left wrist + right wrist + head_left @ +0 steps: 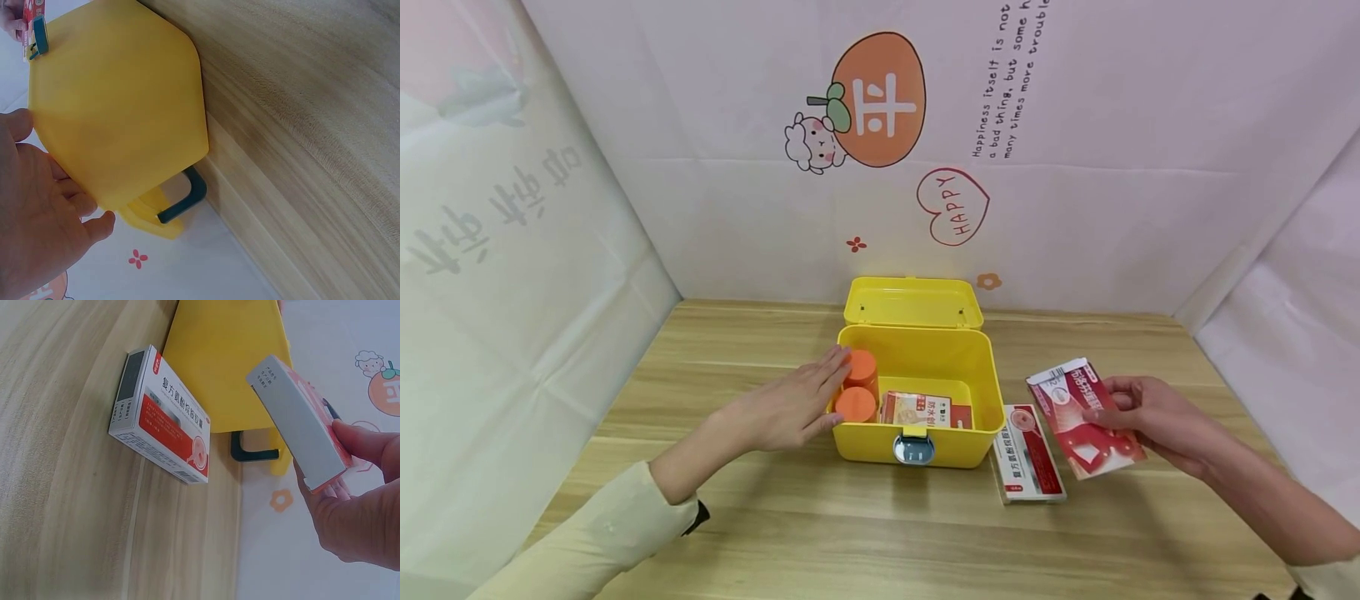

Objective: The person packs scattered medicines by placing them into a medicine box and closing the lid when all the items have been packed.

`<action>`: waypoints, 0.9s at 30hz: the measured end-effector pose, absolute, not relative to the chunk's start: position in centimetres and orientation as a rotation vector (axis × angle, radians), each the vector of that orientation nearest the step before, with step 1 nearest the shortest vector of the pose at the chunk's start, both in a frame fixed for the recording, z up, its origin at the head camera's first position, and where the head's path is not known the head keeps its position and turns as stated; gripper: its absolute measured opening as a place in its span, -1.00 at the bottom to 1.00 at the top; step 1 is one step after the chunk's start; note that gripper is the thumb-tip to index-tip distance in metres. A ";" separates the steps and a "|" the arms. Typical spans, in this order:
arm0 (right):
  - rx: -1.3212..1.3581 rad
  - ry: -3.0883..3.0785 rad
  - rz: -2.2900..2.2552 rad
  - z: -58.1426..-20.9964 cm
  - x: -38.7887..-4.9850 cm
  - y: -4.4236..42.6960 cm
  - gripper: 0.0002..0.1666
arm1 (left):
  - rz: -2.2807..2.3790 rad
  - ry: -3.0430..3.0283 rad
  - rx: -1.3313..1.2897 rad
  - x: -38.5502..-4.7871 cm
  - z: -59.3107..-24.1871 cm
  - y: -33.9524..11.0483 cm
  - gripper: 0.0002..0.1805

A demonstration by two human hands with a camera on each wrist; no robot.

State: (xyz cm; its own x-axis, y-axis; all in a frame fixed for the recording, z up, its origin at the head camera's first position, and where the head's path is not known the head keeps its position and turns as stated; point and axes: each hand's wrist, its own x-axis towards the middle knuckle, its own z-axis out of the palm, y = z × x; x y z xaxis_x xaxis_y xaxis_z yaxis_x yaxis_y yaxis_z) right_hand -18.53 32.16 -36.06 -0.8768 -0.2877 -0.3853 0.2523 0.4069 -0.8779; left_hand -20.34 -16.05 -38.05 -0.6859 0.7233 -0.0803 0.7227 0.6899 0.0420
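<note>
A yellow lidded box (917, 446) stands on the table with its lid (913, 302) raised behind it. Two orange-capped bottles (856, 406) fill its left end, and a flat packet (917, 409) lies on its floor. My left hand (793, 406) is at the box's left rim, fingers extended towards the bottles; in the left wrist view the fingers (78, 203) lie along the rim. To the right, my right hand (1157, 421) pinches a red-and-white medicine box (1086, 417) above the table. Below and left of it lies a second medicine box (1028, 454), white and red.
The wooden table (850, 542) meets a printed white cloth (760, 233) at the back, with cloth on both sides too. A dark green handle bracket (253, 452) sticks out behind the yellow box. A silvery latch (913, 449) is on its front.
</note>
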 end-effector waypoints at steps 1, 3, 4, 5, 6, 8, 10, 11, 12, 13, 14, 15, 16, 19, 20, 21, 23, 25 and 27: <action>-0.028 2.183 -1.486 -36.0 -18.5 32.1 -0.48 | 0.012 2.803 1.203 -20.3 -38.0 -16.0 -0.19; -0.029 2.184 -1.487 -35.9 -18.5 31.9 -0.47 | 0.018 2.803 1.206 -20.3 -38.0 -16.0 -0.20; -0.028 2.185 -1.487 -35.8 -18.5 31.9 -0.46 | 0.021 2.802 1.208 -20.3 -38.0 -16.0 -0.20; -0.024 2.188 -1.487 -35.7 -18.5 31.8 -0.46 | 0.024 2.803 1.210 -20.3 -38.0 -16.0 -0.20; -0.023 2.192 -1.485 -35.7 -18.4 31.7 -0.44 | 0.027 2.803 1.210 -20.3 -37.9 -16.0 -0.20; -0.028 2.199 -1.481 -35.5 -18.4 31.5 -0.39 | 0.032 2.804 1.211 -20.3 -37.9 -16.0 -0.21; -0.028 2.206 -1.476 -35.3 -18.5 31.3 -0.36 | 0.030 2.804 1.212 -20.3 -37.9 -16.0 -0.21; -0.027 2.209 -1.472 -35.3 -18.5 31.1 -0.33 | 0.030 2.805 1.215 -20.3 -38.0 -16.0 -0.21; -0.031 2.211 -1.469 -35.2 -18.5 31.0 -0.31 | 0.029 2.805 1.218 -20.3 -38.0 -16.0 -0.21; -0.028 2.213 -1.465 -35.1 -18.5 30.9 -0.30 | 0.028 2.806 1.220 -20.3 -38.0 -16.0 -0.21; -0.031 2.215 -1.460 -35.1 -18.5 30.8 -0.29 | 0.024 2.807 1.222 -20.3 -38.0 -16.0 -0.21; -0.029 2.218 -1.457 -35.0 -18.5 30.7 -0.26 | 0.021 2.809 1.226 -20.3 -38.0 -16.0 -0.21; -0.029 2.219 -1.453 -34.8 -18.5 30.6 -0.25 | 0.016 2.809 1.227 -20.4 -38.1 -16.0 -0.21; -0.041 2.218 -1.455 -34.6 -18.5 30.3 -0.23 | 0.009 2.810 1.227 -20.4 -38.1 -16.0 -0.21; -0.051 2.219 -1.455 -34.6 -18.5 30.2 -0.23 | 0.009 2.809 1.226 -20.4 -38.0 -16.0 -0.21; -0.053 2.219 -1.456 -34.5 -18.5 30.1 -0.23 | 0.009 2.808 1.225 -20.4 -38.0 -16.0 -0.21; -0.051 2.214 -1.462 -34.4 -18.6 30.0 -0.22 | 0.019 2.805 1.220 -20.3 -37.9 -16.0 -0.21; -0.062 2.212 -1.457 -34.2 -18.6 29.9 -0.18 | 0.025 2.802 1.216 -20.3 -37.9 -16.0 -0.20; -0.061 2.200 -1.460 -34.1 -18.7 29.9 -0.14 | 0.024 2.802 1.214 -20.3 -37.9 -15.9 -0.20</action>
